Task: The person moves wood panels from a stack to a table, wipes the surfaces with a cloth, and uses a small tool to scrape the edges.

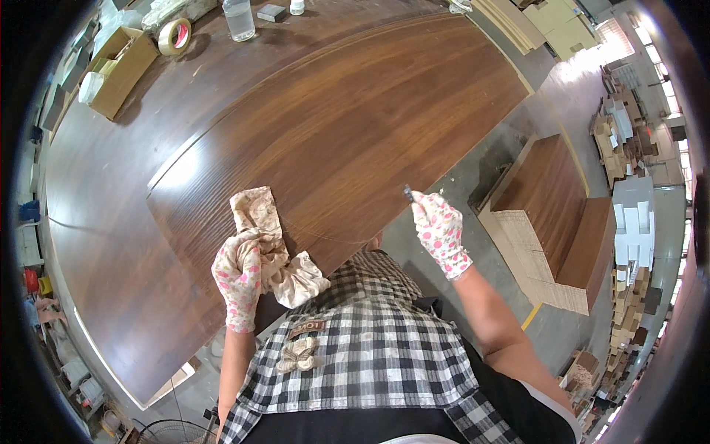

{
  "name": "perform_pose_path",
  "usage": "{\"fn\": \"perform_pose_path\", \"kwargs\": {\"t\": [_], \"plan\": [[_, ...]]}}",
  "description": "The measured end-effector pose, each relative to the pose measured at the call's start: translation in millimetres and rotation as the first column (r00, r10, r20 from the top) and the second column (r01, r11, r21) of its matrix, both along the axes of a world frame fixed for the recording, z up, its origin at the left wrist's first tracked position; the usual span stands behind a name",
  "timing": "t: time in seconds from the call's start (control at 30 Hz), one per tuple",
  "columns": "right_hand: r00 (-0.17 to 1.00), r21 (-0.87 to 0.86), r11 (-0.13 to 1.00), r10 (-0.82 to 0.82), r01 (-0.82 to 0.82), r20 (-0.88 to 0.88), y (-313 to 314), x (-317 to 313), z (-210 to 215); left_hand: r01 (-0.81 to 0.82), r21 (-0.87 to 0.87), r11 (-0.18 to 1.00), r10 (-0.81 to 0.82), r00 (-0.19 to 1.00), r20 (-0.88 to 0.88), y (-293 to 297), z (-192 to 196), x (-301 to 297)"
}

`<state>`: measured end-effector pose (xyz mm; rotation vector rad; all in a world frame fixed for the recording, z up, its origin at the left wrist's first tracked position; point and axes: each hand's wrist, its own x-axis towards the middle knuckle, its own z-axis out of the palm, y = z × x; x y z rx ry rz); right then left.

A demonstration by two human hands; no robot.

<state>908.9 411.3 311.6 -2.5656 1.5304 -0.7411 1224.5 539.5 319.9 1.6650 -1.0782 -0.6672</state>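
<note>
Seen from above, a person in a black-and-white checked fabric apron [370,325] stands at a long, dark brown wood-grain panel [355,133] that lies flat on a broad, glossy brown tabletop [96,207]. The left hand [238,285], in a white glove printed with pink spots, is closed around a crumpled, pale beige patterned cloth [296,281]; the fingers are bunched into its folds, at the near edge of the panel. One end of the cloth stretches up over the wood grain, and another flops to the right, near the apron. The right hand [441,229], in a matching glove, pinches a small dark piece [408,192] between thumb and fingertips. That piece appears right at the panel's near edge; whether it touches the wood cannot be told, nor exactly what it is. At the far left of the tabletop sit an open brown cardboard box [133,78], a roll of pale yellow tape [174,37] standing just beside it, and a clear plastic container of liquid [239,20]. To the right, on a grey floor [481,163], rests a stack of brown-faced boards [543,200] with pale edges, well apart from the cloth.
</note>
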Motion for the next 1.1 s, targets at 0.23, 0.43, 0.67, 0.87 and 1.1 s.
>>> {"fn": "perform_pose_path", "kwargs": {"t": [0.23, 0.43, 0.67, 0.87, 1.1], "plan": [[0.967, 0.067, 0.973, 0.228, -0.222, -0.112, 14.1, 14.2, 9.6, 0.002, -0.001, 1.0, -0.002, 0.99, 0.14, -2.3, 2.5, -0.8], [0.955, -0.115, 0.984, -0.162, 0.138, -0.249, -68.8, -42.6, 17.3, -0.034, -0.041, 0.999, 0.038, 0.996, 0.081, -5.1, -3.8, -6.7], [0.915, 0.074, 0.912, 0.401, -0.403, 0.031, 19.3, 52.8, 19.2, -0.075, 0.012, 0.997, 0.073, 0.988, 0.133, -6.2, -0.2, -13.2], [0.967, -0.192, 0.978, -0.125, 0.083, -0.221, -131.5, -73.9, 16.8, -0.204, -0.075, 0.976, 0.211, 0.973, 0.09, -6.5, 14.8, -38.4], [0.975, -0.033, 0.986, 0.157, -0.164, -0.157, -147.7, -80.1, 20.8, -0.071, -0.13, 0.989, 0.145, 0.645, 0.75, -62.5, 12.9, -99.7]]}}
